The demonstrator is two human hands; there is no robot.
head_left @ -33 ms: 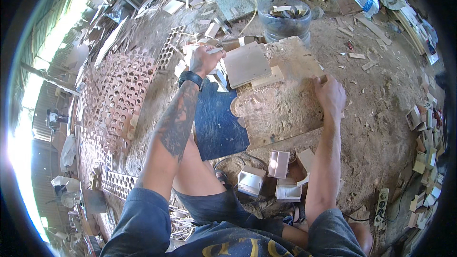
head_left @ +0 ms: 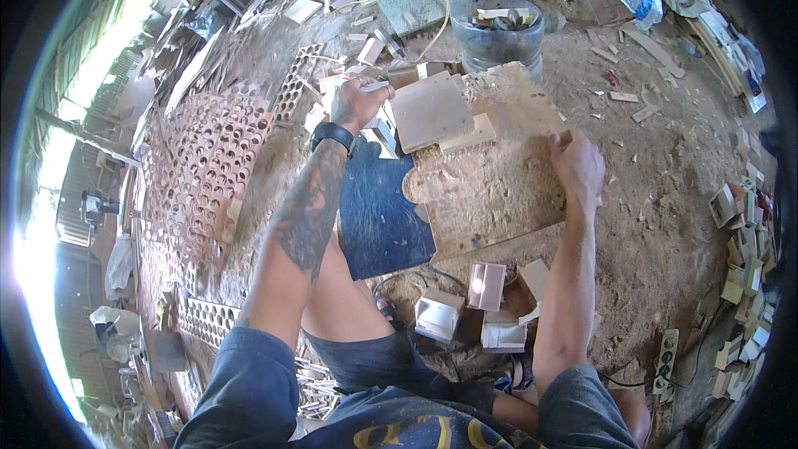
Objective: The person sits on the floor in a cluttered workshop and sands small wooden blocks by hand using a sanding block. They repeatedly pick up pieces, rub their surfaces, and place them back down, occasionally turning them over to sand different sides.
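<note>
My left hand (head_left: 359, 103), a dark band on its wrist, is closed at the far left of the work surface. Pale wooden pieces (head_left: 382, 135) lie under and beside it; what its fingers hold is hidden. A flat pale panel (head_left: 431, 112) rests just right of that hand, overlapping a smaller wood piece (head_left: 472, 135). Both lie on a dusty wooden board (head_left: 490, 195) with a notched left edge, next to a dark blue panel (head_left: 378, 220). My right hand (head_left: 577, 168) is curled closed at the board's right edge, and I cannot see what is in it.
Small wooden boxes (head_left: 438, 314) sit near my legs. Behind the board stands a bucket-like container (head_left: 497, 37) with scraps inside. Perforated sheets (head_left: 208, 158) spread on the left. A power strip (head_left: 665, 362) with a cable lies lower right, near a pile of wooden boxes (head_left: 752, 274).
</note>
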